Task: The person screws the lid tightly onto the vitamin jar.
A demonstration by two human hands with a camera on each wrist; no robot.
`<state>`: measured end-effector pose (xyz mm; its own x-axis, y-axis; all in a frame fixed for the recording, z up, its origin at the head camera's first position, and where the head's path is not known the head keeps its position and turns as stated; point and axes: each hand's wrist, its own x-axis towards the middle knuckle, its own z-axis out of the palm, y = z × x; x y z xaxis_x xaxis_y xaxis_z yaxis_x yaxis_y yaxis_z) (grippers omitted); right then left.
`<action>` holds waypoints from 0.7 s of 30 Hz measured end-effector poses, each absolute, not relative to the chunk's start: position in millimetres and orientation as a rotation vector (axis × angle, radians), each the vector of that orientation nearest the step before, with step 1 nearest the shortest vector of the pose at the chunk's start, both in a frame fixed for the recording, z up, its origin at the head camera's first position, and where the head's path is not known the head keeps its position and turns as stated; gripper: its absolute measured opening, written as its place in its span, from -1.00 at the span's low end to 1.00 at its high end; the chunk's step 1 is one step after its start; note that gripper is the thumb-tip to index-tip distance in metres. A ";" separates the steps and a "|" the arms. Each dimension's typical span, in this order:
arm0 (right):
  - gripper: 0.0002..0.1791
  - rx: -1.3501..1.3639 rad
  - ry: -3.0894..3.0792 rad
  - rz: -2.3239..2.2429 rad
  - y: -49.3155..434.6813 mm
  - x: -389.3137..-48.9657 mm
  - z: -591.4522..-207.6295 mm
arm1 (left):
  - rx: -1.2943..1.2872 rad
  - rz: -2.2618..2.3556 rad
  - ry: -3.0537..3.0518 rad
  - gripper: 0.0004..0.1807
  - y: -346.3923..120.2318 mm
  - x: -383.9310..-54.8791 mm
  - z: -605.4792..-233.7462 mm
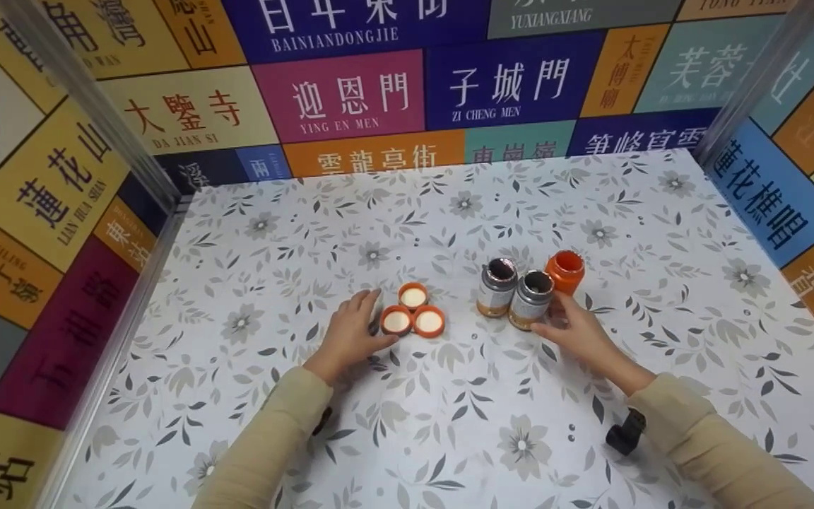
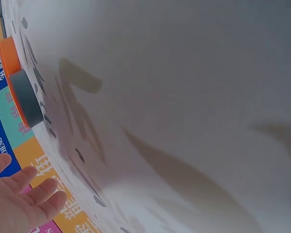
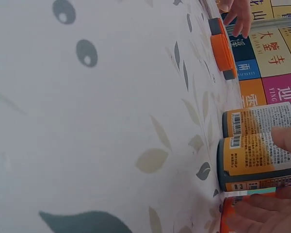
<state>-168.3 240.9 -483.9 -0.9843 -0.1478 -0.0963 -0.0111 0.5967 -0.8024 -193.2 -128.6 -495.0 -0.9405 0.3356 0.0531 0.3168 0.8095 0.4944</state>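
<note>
Three upturned lids stand together on the table: a back lid [image 1: 413, 296], a left lid [image 1: 396, 321] and a right lid [image 1: 429, 322]. All have orange rims and pale insides; a grey outer side [image 2: 27, 99] shows in the left wrist view. Beside them my left hand [image 1: 352, 331] rests with spread, loosely bent fingers. To the right, a grey jar [image 1: 497, 291], a nearer grey jar [image 1: 531, 304] and an orange jar [image 1: 564, 271] stand upright with open mouths. My right hand [image 1: 576, 329] is at the nearer grey jar, thumb overlapping its label, fingers extended by the orange jar.
The tabletop [image 1: 308, 233] has a white cover with grey flowers and leaves. Colourful panels with place names [image 1: 350, 95] enclose its back and sides. Clear edging [image 1: 124, 311] runs along the left side. A black wrist strap [image 1: 626, 431] hangs below the right sleeve.
</note>
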 end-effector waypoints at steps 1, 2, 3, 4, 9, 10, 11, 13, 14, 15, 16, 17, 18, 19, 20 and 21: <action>-0.15 -0.113 2.652 -1.362 239.8 -169.2 -484.9 | 0.522 0.794 2.946 -0.07 -127.5 -193.7 -495.2; -0.12 -0.096 2.638 -1.390 238.8 -170.6 -486.4 | 0.509 0.792 2.937 -0.07 -126.2 -194.3 -495.4; -0.10 -0.084 2.628 -1.414 237.8 -172.2 -487.8 | 0.488 0.786 2.927 -0.06 -124.9 -195.0 -495.5; -0.07 -0.069 2.614 -1.441 236.5 -174.1 -489.0 | 0.467 0.776 2.918 -0.06 -123.6 -195.6 -495.7; 0.01 -0.023 2.574 -1.549 228.4 -182.4 -491.6 | 0.390 0.763 2.875 -0.04 -118.5 -198.4 -496.9; 0.02 -0.013 2.573 -1.559 226.9 -183.4 -491.3 | 0.387 0.766 2.869 -0.04 -117.9 -199.0 -497.3; 0.02 -0.005 2.580 -1.563 225.5 -184.3 -491.1 | 0.382 0.770 2.861 -0.04 -117.2 -199.7 -497.5; 0.01 0.012 2.594 -1.573 223.9 -185.5 -491.2 | 0.380 0.787 2.847 -0.05 -115.9 -201.1 -497.7; 0.00 0.022 2.604 -1.577 223.6 -186.0 -491.4 | 0.376 0.793 2.838 -0.05 -115.2 -201.9 -497.8; -0.02 0.032 2.606 -1.588 223.4 -186.4 -491.6 | 0.370 0.795 2.831 -0.06 -114.5 -202.8 -497.9; -0.04 0.038 2.603 -1.602 223.2 -186.8 -491.9 | 0.365 0.800 2.825 -0.07 -113.9 -203.5 -498.2; -0.06 0.041 2.604 -1.612 223.3 -187.3 -492.6 | 0.360 0.801 2.822 -0.09 -113.3 -204.2 -498.6; -0.08 0.042 2.602 -1.621 223.5 -187.7 -493.1 | 0.356 0.804 2.822 -0.11 -112.9 -204.8 -499.1; -0.09 0.039 2.604 -1.623 223.6 -187.8 -493.6 | 0.354 0.803 2.825 -0.13 -112.5 -205.2 -499.7; -0.10 0.035 2.605 -1.628 223.7 -188.2 -494.1 | 0.357 0.795 2.832 -0.16 -112.2 -205.6 -500.4; -0.11 0.030 2.605 -1.631 223.6 -188.1 -494.3 | 0.363 0.785 2.841 -0.19 -111.9 -205.8 -501.2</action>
